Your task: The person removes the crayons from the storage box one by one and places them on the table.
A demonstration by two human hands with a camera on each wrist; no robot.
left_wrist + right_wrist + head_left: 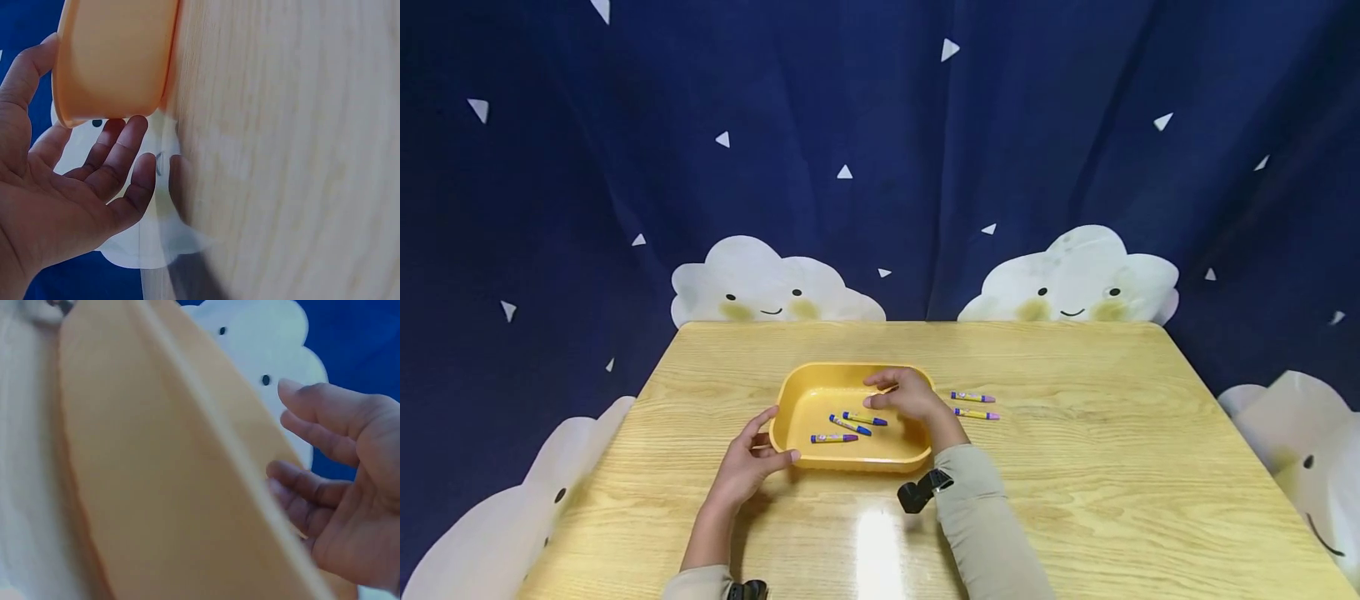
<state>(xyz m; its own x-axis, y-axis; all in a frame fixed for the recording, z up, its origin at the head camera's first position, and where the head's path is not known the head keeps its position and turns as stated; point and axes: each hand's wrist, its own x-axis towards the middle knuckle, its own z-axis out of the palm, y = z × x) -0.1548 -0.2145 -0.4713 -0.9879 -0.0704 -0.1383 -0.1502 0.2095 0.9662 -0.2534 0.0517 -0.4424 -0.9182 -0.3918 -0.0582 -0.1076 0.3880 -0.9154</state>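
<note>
A yellow plastic tray (865, 461) sits on the table, with three crayons (834, 438) lying inside it. At its front left corner my left hand (747, 462) holds the rim, thumb on the front edge and fingers against the left side; the left wrist view also shows this hand (81, 181) at the tray wall (115, 56). Above the tray's right part hovers my right hand (906, 393), fingers loosely bent and nothing between them. The right wrist view shows that hand (356, 469) beside the tray's blurred rim (231, 450).
To the right of the tray lie two more crayons, an upper one (973, 397) and a lower pink-tipped one (977, 414). A wooden table (1112, 467) spreads around them. Behind it hangs a dark blue curtain (880, 100) with white triangles and smiling clouds.
</note>
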